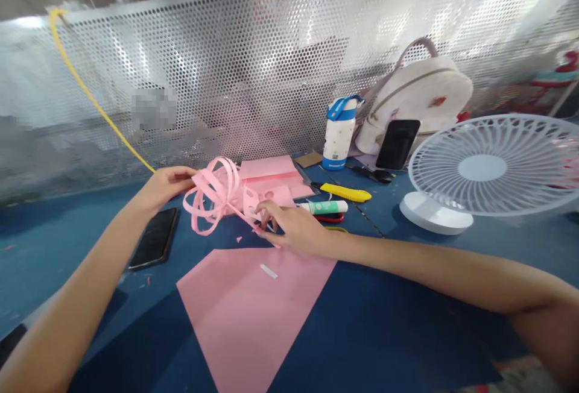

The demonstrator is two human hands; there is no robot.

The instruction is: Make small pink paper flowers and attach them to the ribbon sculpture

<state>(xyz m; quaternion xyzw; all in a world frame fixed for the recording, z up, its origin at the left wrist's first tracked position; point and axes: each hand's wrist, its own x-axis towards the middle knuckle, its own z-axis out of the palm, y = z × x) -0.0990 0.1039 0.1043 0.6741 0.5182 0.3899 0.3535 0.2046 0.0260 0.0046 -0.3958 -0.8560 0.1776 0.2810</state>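
A flower-like shape of looped pink paper strips (216, 191) is raised just above the blue table, with a thin strip running from it like a stem. My left hand (169, 187) has its fingertips closed on the loops' left side. At the lower end of the stem, my right hand (292, 227) is closed in a pinch; its fingertips are partly hidden. Pink paper with cut holes (275, 195) lies just behind my right fingers. Nearest me is a large pink sheet (253, 308), carrying a small white strip (268, 271).
Right of my right hand lie a glue stick (328, 207) and a yellow utility knife (346, 192). A phone (156, 237) rests beside my left forearm. Behind stand a bottle (339, 134), a propped phone (398, 144), a white backpack (420, 94) and a fan (482, 167).
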